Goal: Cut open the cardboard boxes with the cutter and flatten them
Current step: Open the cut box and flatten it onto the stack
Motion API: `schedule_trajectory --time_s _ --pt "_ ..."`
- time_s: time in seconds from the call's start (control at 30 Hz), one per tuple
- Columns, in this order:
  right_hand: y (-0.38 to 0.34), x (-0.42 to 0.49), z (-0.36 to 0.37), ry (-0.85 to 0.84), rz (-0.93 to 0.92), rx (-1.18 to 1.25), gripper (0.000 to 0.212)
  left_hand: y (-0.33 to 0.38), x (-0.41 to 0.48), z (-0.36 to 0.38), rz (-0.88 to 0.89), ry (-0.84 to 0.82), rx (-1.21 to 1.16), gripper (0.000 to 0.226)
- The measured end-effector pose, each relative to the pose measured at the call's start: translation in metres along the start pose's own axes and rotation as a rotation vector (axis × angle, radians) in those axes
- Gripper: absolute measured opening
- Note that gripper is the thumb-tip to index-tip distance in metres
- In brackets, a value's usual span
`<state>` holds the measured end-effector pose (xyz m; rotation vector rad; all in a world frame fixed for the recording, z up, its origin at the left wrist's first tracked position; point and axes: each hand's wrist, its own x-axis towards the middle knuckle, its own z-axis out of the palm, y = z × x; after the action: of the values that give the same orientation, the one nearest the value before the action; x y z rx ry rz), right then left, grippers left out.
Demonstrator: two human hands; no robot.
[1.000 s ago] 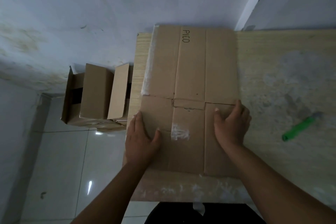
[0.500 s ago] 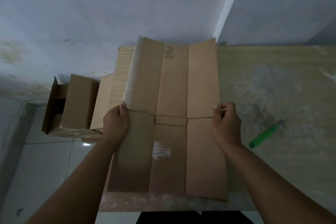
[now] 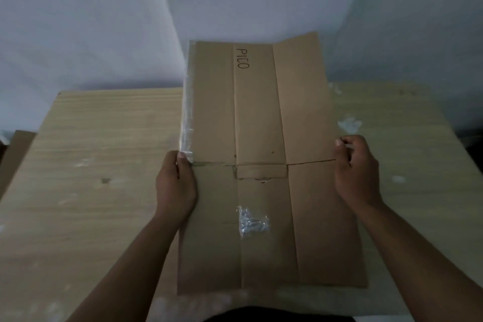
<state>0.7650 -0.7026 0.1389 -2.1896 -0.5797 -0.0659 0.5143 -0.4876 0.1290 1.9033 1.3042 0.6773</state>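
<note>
Pale wooden surface (image 3: 104, 165) against a grey wall. Item: one flattened cardboard box (image 3: 261, 125), marked PICO. The half nearer than its cross crease is over the surface; the half beyond the crease is tilted up. Left hand (image 3: 176, 185) grips the left edge at the crease, thumb on top. Right hand (image 3: 356, 172) pinches the right edge at the crease. Handling, as judged: light, stiff across panels, hinging at the crease. Loose tape (image 3: 187, 123) beyond the crease looks slick, so hold bare card edges.

One flattened cardboard box (image 3: 261, 125), bearing one written word, PICO. Two hands: one left hand (image 3: 175, 185), one right hand (image 3: 356, 172). One counter (image 3: 91, 165). Two bits of clear tape: one edge strip (image 3: 187, 123), one crumpled patch (image 3: 252, 222). One further cardboard piece (image 3: 15, 154) at far left.
</note>
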Motion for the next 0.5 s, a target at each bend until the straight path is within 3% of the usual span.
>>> schedule_trajectory --time_s 0.2,0.5 --pt "0.105 0.057 -0.100 -0.025 0.065 -0.083 0.016 0.085 -0.061 0.123 -0.047 -0.114 0.005 0.035" --pt "0.217 0.091 -0.152 -0.105 0.154 -0.144 0.021 0.131 -0.093 0.225 -0.052 -0.338 0.062 0.035"
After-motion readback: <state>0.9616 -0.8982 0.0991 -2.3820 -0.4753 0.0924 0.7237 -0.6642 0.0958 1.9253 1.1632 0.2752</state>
